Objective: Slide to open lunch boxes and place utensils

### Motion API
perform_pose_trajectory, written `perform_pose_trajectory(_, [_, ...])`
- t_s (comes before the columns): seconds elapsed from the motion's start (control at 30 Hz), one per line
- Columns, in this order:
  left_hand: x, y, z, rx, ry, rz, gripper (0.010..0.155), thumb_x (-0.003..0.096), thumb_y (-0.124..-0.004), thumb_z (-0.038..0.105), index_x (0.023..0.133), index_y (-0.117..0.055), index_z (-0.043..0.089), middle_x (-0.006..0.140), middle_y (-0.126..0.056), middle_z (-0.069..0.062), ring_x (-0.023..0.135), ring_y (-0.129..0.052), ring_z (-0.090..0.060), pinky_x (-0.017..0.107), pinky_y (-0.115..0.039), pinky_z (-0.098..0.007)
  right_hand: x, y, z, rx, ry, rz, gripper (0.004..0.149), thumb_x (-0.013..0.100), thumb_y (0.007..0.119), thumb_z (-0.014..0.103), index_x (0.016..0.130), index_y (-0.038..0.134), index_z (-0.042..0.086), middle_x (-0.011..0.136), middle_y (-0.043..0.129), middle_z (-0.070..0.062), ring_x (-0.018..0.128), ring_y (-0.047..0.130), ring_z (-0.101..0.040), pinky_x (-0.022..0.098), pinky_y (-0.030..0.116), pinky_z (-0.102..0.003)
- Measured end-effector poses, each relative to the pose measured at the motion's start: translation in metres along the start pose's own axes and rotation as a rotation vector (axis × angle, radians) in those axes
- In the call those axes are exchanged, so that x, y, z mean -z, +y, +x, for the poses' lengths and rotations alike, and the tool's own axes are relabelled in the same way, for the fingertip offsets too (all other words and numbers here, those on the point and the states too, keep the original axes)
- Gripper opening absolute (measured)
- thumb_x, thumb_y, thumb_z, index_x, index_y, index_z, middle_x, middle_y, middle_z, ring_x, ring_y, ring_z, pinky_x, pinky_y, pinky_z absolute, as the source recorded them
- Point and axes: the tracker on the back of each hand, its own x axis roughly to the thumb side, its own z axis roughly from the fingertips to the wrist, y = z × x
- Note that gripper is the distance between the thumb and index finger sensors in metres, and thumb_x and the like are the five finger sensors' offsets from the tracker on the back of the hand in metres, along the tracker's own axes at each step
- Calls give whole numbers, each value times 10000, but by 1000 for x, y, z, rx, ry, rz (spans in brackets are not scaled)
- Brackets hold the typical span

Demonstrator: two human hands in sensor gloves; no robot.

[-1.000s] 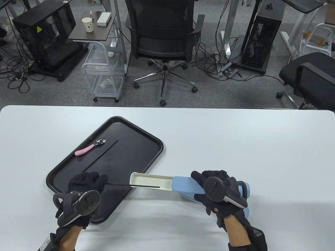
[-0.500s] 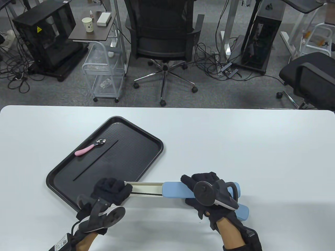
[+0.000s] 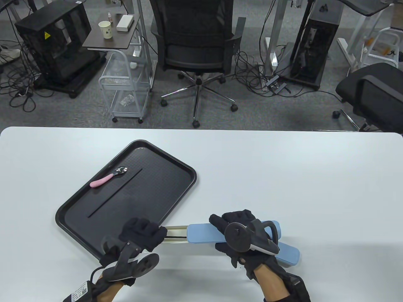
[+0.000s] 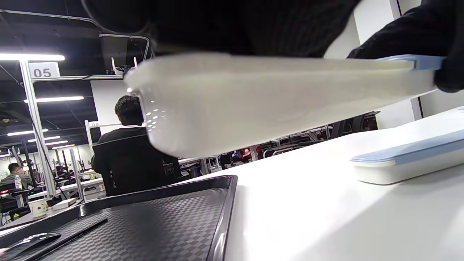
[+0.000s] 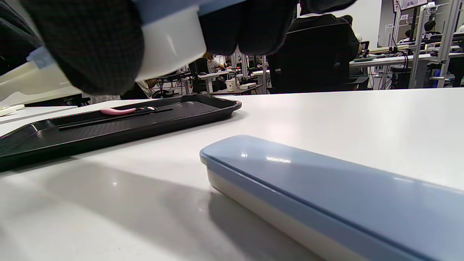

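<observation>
A slim box (image 3: pixel 201 234) is held off the table (image 3: pixel 283 176) between both hands, near the front edge and just right of the tray (image 3: pixel 176 163). The right hand (image 3: pixel 242 242) is curled around the blue lid (image 3: pixel 204 233); the left hand (image 3: pixel 143 234) is wrapped over the exposed white end of the base (image 4: pixel 253 101). Only a short stretch of the open base shows between the hands, and one black chopstick (image 3: pixel 174 236) is seen lying in it. The step in hand is judged to be the sliding of the lid with one utensil loaded. A second chopstick (image 3: pixel 115 192) and a pink spoon (image 3: pixel 107 178) lie on the tray, so the lid would need to be left open and the left hand freed to fetch them. A second box (image 3: pixel 288 250), closed, rests on the table just behind the right hand and is not yet opened
</observation>
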Motion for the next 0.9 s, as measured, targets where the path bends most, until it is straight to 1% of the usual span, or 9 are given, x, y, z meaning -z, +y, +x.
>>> perform_pose_trajectory(0.17, [-1,-1,2,-23,0,7,473,425,-777,347,898,-777,343,889,-820,27,829,-772,-263,662,-560,-547,-1,0,-2,0,4,-3,772,417,903,484,1055,483,375,1044,571,-92,984,611,-385,747,394,-660])
perform_pose_trajectory(0.3, [-2,0,-1,-50,5,10,484,426,-765,369,910,-760,349,913,-813,35,838,-768,-262,662,-561,-543,-1,0,-4,1,8,-1,770,419,899,488,1056,482,375,1044,572,-92,984,613,-383,747,397,-658])
perform_pose_trajectory(0.4, [-3,3,-7,-80,34,10,507,423,-771,393,927,-737,357,971,-778,44,865,-743,-269,667,-550,-540,-1,-1,-7,6,19,-5,770,420,896,490,1057,480,375,1044,572,-93,982,615,-385,745,401,-659])
perform_pose_trajectory(0.5, [-5,6,-20,-110,92,16,524,421,-774,414,939,-720,366,1010,-757,61,899,-715,-281,672,-537,-540,-2,-3,-11,18,25,-12,768,420,897,491,1056,482,376,1039,582,-95,977,622,-386,745,402,-658])
perform_pose_trajectory(0.6, [-7,11,-40,-137,186,25,545,418,-777,438,954,-702,368,1034,-742,68,936,-680,-296,682,-515,-544,-2,-5,-13,17,31,-21,770,419,897,491,1056,482,375,1040,581,-93,978,622,-385,744,404,-658])
perform_pose_trajectory(0.73, [-5,14,-76,-133,353,7,592,410,-785,476,979,-666,364,1073,-699,48,1000,-613,-319,700,-463,-556,-3,-7,-18,22,41,-29,769,419,897,491,1057,484,374,1039,582,-94,977,624,-386,744,404,-658])
perform_pose_trajectory(0.8, [-3,13,-98,-147,442,-30,635,404,-785,505,1002,-631,354,1094,-665,34,1030,-561,-330,716,-419,-566,-3,-7,-20,22,47,-32,768,419,897,492,1056,485,374,1040,581,-93,978,623,-386,745,404,-658])
perform_pose_trajectory(0.83, [-3,12,-105,-163,476,-43,648,406,-788,504,1011,-617,348,1106,-642,16,1044,-527,-340,724,-391,-573,-3,-8,-21,21,48,-32,769,419,898,490,1057,483,375,1040,582,-94,978,623,-385,744,404,-658])
perform_pose_trajectory(0.9, [1,6,-124,-184,571,-102,674,406,-792,515,1025,-595,337,1117,-626,7,1063,-482,-350,733,-357,-578,-3,-9,-22,20,54,-36,768,420,897,491,1057,483,375,1040,581,-94,978,623,-386,745,403,-658])
